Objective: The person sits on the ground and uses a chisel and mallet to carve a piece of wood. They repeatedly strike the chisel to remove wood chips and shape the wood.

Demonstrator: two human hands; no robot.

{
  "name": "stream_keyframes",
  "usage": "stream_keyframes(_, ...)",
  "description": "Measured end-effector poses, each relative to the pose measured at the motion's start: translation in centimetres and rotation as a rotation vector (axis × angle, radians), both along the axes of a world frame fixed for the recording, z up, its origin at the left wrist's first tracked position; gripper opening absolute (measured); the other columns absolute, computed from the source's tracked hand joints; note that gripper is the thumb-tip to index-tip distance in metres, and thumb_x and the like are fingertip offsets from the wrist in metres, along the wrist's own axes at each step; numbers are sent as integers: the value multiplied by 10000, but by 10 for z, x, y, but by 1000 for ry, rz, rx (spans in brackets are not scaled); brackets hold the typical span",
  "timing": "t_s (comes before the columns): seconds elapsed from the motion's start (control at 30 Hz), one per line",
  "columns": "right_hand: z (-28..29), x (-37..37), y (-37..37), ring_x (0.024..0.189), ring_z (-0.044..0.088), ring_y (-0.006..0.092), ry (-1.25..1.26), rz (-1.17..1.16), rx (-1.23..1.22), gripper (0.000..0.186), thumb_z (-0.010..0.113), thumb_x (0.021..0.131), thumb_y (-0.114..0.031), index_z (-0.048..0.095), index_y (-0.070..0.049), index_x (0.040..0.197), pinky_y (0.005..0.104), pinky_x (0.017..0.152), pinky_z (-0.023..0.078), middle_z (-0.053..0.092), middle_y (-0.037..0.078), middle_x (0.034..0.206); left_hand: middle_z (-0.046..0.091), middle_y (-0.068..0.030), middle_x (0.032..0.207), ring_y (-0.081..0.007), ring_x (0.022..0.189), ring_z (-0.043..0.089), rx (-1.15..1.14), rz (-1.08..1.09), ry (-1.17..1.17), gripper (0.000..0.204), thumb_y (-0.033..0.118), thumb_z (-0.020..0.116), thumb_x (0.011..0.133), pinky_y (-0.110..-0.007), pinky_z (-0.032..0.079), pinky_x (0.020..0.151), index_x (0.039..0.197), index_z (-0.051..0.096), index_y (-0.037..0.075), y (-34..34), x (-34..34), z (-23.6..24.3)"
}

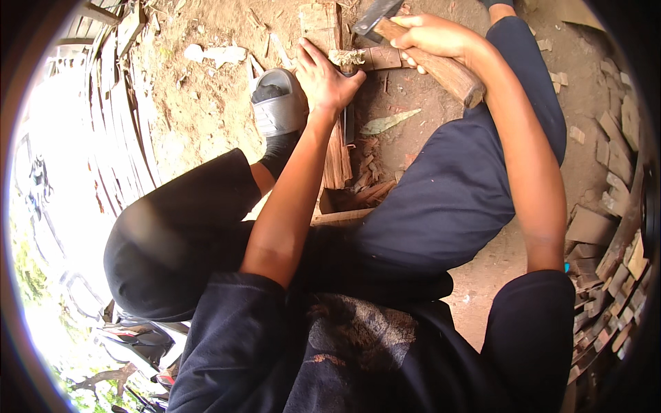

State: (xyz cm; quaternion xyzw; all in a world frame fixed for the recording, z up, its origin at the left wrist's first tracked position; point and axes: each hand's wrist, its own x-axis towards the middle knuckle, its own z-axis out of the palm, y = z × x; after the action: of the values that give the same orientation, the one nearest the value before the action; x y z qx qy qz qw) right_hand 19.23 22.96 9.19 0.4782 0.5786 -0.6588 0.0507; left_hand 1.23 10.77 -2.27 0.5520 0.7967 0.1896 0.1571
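My right hand (434, 38) grips the wooden handle (454, 79) of a hammer with a dark metal head (372, 15), raised at top center. My left hand (325, 81) holds an upright chisel-like tool with a frayed, pale top (348, 58) between thumb and fingers, some fingers stretched over a wooden board (318, 19); its lower end is partly hidden. A short reddish timber (379, 58) lies crosswise beside the tool. Another reddish wood piece (336, 165) extends below my left hand toward me.
My sandalled left foot (275, 110) and bent legs (441, 186) flank the wood on dirt ground (200, 89). Split wood chips (372, 193) lie between them. Stacked wood offcuts (613, 241) line the right side; long slats (117, 110) and parts of motorbikes (141, 344) are at the left.
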Motion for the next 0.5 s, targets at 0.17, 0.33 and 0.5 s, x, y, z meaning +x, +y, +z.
stream_keyframes(0.17, -7, 21, -18, 564, 541, 132, -105, -159, 8, 627, 531, 903, -110, 265, 15, 1456, 277, 514, 479, 569, 59, 715, 183, -331, 1478, -463, 1361, 197, 78, -16, 148, 1122, 459, 745, 608, -600, 145, 1091, 1447, 203, -52, -3, -1, -6)
stream_keyframes(0.33, -36, 54, -26, 586, 549, 136, -7, -314, -156, 625, 529, 911, -126, 242, 31, 1444, 271, 540, 482, 563, 62, 722, 655, -145, 888, -237, 836, 640, 454, 10, -255, 396, 157, 676, 677, -390, 503, 747, 1034, 614, -3, -12, -12, 37)
stream_keyframes(0.5, -56, 69, -23, 597, 555, 141, 21, -266, -192, 484, 513, 923, -144, 338, 4, 1349, 282, 537, 494, 566, 68, 733, 625, -95, 696, -190, 594, 589, 118, 279, -520, 166, 92, 636, 791, -334, 511, 573, 896, 612, -33, 18, -39, 76)
